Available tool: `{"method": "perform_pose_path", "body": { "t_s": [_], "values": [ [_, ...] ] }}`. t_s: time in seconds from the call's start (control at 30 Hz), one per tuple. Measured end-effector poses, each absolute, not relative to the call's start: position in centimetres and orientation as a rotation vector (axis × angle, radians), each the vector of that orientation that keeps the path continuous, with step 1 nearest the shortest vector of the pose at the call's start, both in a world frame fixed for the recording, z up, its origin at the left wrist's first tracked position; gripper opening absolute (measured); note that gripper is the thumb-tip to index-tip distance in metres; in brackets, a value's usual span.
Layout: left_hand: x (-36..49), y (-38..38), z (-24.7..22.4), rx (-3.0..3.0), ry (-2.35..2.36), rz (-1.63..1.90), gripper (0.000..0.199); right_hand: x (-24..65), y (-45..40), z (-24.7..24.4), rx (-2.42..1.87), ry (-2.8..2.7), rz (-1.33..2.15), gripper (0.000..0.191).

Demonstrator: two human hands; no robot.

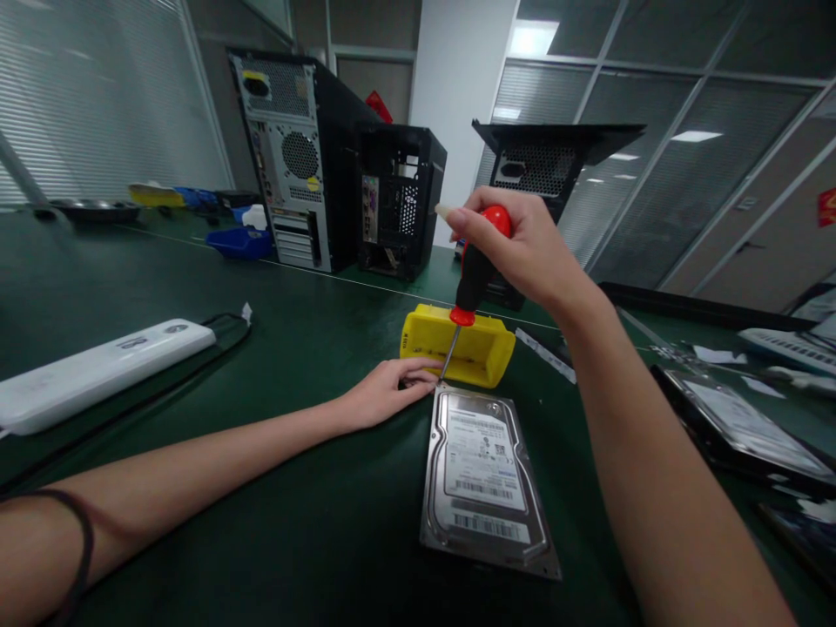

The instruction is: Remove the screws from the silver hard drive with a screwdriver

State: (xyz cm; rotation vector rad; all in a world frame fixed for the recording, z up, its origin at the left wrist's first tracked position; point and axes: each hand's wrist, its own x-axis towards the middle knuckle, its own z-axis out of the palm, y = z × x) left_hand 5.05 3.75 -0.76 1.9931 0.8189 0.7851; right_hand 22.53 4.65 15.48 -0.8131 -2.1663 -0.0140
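Note:
A silver hard drive lies flat on the green table, its labelled face up. My right hand is closed around the red and black handle of a screwdriver, which slants down with its tip at the drive's far left corner. Beside that same corner, my left hand rests on the table, fingers bent together close to the screwdriver tip. Whatever those fingertips may pinch is too small to make out. Just behind the drive stands a yellow plastic bin with small dark bits inside.
Computer cases stand along the back. A white power strip with a black cable lies at left, and a blue bin sits behind it. More drives and a keyboard lie at right.

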Motion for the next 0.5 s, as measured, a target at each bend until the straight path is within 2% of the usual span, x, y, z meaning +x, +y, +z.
{"method": "perform_pose_path", "body": {
  "t_s": [0.13, 0.23, 0.3, 0.37, 0.5],
  "values": [
    [5.0, 3.8, -0.8, 1.998, 0.822, 0.784, 0.039, 23.0, 4.4, 15.7, -0.848, -2.213, 0.031, 0.039],
    [4.9, 3.7, -0.8, 1.98, 0.8, 0.781, 0.036, 23.2, 4.0, 15.8, -0.822, -2.312, 0.32, 0.022],
    [4.9, 3.6, -0.7, 1.962, 0.782, 0.772, 0.034, 23.2, 3.8, 15.8, -0.797, -2.359, 0.527, 0.018],
    [4.9, 3.5, -0.5, 1.953, 0.774, 0.764, 0.032, 23.1, 3.6, 15.8, -0.769, -2.379, 0.591, 0.021],
    [5.0, 3.5, -0.3, 1.954, 0.799, 0.754, 0.03, 23.0, 3.5, 16.0, -0.782, -2.353, 0.429, 0.033]
  ]
}}
